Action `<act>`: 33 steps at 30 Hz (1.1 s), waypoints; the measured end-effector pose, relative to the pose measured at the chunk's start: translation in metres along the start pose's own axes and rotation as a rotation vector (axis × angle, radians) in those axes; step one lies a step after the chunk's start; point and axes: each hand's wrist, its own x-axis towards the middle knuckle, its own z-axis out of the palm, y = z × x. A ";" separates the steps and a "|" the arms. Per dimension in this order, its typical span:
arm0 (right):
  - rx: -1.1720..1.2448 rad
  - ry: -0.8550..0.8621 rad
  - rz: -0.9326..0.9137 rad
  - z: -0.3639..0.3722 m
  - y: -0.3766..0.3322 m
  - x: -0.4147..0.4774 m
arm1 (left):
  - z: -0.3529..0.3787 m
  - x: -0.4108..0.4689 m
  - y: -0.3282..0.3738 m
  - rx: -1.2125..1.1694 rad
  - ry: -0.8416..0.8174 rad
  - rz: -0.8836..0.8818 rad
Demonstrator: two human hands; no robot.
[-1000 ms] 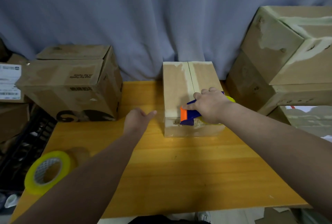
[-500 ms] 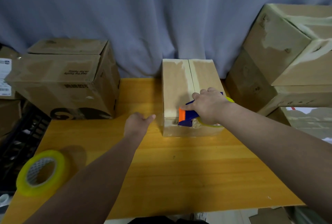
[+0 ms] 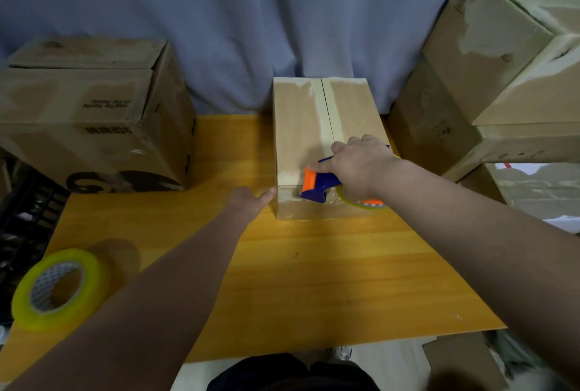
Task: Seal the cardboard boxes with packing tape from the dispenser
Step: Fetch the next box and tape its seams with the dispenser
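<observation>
A narrow cardboard box [image 3: 301, 127] stands upright on the wooden table [image 3: 314, 265], its top seam running away from me with a pale tape strip along it. My right hand [image 3: 357, 167] grips the blue and orange tape dispenser [image 3: 317, 185] at the box's near top edge, its nose down on the front face. The dispenser's yellowish roll [image 3: 364, 203] shows below my wrist. My left hand [image 3: 249, 202] rests against the box's lower left front corner, thumb touching the cardboard, fingers loosely curled.
A spare yellow tape roll [image 3: 58, 288] lies at the table's left front edge. A large printed carton [image 3: 91, 120] stands at the back left, and stacked cartons [image 3: 489, 76] crowd the right. A blue curtain hangs behind. A black crate [image 3: 28, 221] sits left of the table.
The dispenser has slid slightly toward me and down over the box's front edge. My left hand has closed the small gap to the box's corner. The camera view shifted a little.
</observation>
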 end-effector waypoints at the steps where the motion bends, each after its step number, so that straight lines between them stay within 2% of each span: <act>1: 0.007 -0.003 0.000 0.000 0.000 0.000 | -0.001 0.001 0.000 0.004 0.000 0.000; 4: 0.021 -0.005 0.002 -0.001 0.001 0.000 | -0.003 0.004 0.003 0.035 0.039 0.015; 8: 0.029 -0.011 0.008 -0.001 0.001 0.000 | -0.011 -0.007 0.007 0.242 0.068 0.003; 10: 0.036 -0.007 0.010 0.000 0.001 0.000 | -0.015 -0.013 0.006 0.258 0.182 0.054; 12: 0.047 0.002 0.012 0.001 0.001 0.000 | -0.017 -0.015 0.005 0.055 0.342 0.196; 13: 0.053 0.009 0.012 0.002 0.001 -0.001 | -0.017 -0.018 0.007 -0.104 0.359 0.262; 14: 0.057 0.020 0.012 0.004 0.000 -0.001 | -0.015 -0.022 0.009 -0.311 0.331 0.298; 16: 0.071 0.043 0.016 0.007 0.000 -0.002 | -0.005 -0.040 0.017 -0.703 0.148 0.232; 17: 0.088 0.050 0.021 0.009 0.000 -0.003 | 0.002 -0.050 0.018 -0.800 0.058 0.188; 19: 0.116 0.065 0.034 0.014 0.000 -0.005 | 0.015 -0.063 0.016 -0.837 -0.068 0.183; 22: 0.110 0.096 0.040 0.018 -0.002 -0.006 | 0.034 -0.062 0.004 -0.797 -0.136 0.214; 25: 0.101 0.106 0.048 0.019 -0.002 -0.007 | 0.044 -0.052 -0.005 -0.757 -0.198 0.097; 27: 0.102 0.103 0.052 0.018 -0.001 -0.008 | 0.044 -0.044 -0.012 -0.642 -0.214 0.000; 28: 0.099 0.097 0.052 0.017 -0.001 -0.007 | 0.040 -0.040 -0.014 -0.529 -0.198 0.025; 29: 0.097 0.089 0.050 0.016 -0.001 -0.008 | 0.034 -0.038 -0.015 -0.366 -0.158 0.109; 33: 0.080 0.076 0.041 0.011 -0.002 -0.007 | -0.002 -0.021 -0.013 0.225 0.168 0.681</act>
